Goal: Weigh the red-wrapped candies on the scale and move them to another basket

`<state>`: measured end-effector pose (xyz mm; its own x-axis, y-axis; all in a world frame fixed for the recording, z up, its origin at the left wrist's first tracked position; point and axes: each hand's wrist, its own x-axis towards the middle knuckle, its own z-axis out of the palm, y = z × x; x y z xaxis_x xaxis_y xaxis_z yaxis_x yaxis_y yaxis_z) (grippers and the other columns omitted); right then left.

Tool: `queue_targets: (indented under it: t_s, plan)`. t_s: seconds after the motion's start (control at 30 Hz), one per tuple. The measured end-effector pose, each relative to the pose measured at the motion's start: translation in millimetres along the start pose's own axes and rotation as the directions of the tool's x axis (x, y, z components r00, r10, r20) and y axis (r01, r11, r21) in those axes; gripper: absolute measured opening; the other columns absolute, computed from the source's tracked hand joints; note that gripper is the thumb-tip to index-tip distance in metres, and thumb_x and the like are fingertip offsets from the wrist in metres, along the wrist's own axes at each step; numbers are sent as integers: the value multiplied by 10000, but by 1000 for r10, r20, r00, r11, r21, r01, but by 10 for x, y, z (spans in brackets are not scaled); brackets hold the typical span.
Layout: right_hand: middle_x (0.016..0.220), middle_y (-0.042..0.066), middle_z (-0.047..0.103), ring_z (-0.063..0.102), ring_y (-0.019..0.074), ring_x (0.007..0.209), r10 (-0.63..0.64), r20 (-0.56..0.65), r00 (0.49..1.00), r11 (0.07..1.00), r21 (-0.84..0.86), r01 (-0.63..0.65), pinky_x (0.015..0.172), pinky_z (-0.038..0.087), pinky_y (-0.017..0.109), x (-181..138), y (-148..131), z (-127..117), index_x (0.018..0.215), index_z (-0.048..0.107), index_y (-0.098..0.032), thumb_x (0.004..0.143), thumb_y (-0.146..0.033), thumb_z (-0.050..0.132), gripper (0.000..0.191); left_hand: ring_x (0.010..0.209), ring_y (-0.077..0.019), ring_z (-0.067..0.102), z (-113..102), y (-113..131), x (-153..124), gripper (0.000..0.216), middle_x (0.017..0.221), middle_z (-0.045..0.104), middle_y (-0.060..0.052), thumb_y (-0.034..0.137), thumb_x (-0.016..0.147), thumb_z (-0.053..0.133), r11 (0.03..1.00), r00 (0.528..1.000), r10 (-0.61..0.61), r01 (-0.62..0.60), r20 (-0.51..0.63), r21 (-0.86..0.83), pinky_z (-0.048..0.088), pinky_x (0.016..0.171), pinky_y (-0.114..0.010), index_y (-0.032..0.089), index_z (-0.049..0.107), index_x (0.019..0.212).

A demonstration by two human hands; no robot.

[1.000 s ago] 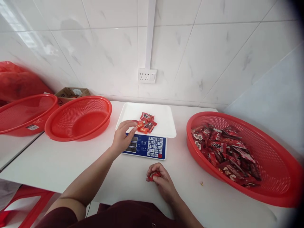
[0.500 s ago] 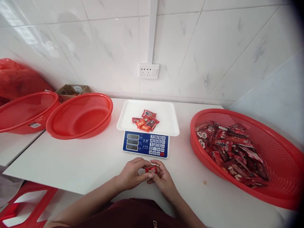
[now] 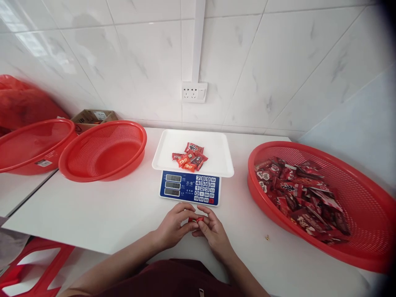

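My left hand and my right hand meet on the white table just in front of the scale, fingers pinched together on a small red candy packet. The blue-faced digital scale carries a white tray with several red candy packets in a small pile. At the right, a large red mesh basket holds many more red packets.
An empty red mesh basket sits left of the scale, with another red basket beyond it on a neighbouring table. A cardboard box and a red bag stand behind them. A wall socket is above the scale.
My left hand came back from the pile on the scale tray to join my right hand near the table's front, and both now pinch the packet that the right hand held.
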<state>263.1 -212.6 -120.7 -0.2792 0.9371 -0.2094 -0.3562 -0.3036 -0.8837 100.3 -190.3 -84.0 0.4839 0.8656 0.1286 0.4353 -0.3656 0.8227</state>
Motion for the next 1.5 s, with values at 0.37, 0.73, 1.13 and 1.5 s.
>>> queue_targets:
  t_s: [0.37, 0.73, 1.13, 1.5]
  plan:
    - [545, -3, 617, 562, 125, 488, -28, -68, 997, 997, -80, 23, 497, 495, 267, 26, 28, -16, 682, 616, -189, 721, -465, 664, 283, 786, -171, 552, -9, -28, -2, 215, 846, 613, -44, 390, 819, 552, 994, 994, -110, 110, 5, 22, 438, 711, -275, 199, 595, 907]
    - [599, -5, 599, 551, 121, 505, -88, -9, 996, 986, -142, 86, 493, 494, 270, -6, -11, -9, 720, 588, -182, 739, -500, 621, 320, 629, -108, 513, -4, 24, 7, 351, 686, 603, 6, 417, 871, 441, 977, 957, -198, 210, 209, -35, 384, 602, -201, 150, 591, 698]
    - [482, -45, 503, 441, 93, 385, -108, -22, 994, 933, -348, 94, 400, 364, 219, -60, -6, 15, 639, 445, -212, 814, -588, 433, 415, 630, -125, 520, -40, 209, 1, 343, 672, 605, 9, 377, 885, 398, 950, 941, -204, 256, 269, -177, 393, 594, -206, 158, 556, 674]
    - [713, 24, 637, 599, 171, 661, -528, -316, 788, 302, -937, -174, 596, 450, 262, -646, -1730, -956, 810, 586, -205, 879, -398, 405, 274, 684, -162, 534, 99, 58, 76, 352, 724, 560, -2, 423, 901, 316, 992, 924, -66, 102, 376, -77, 406, 650, -233, 196, 552, 773]
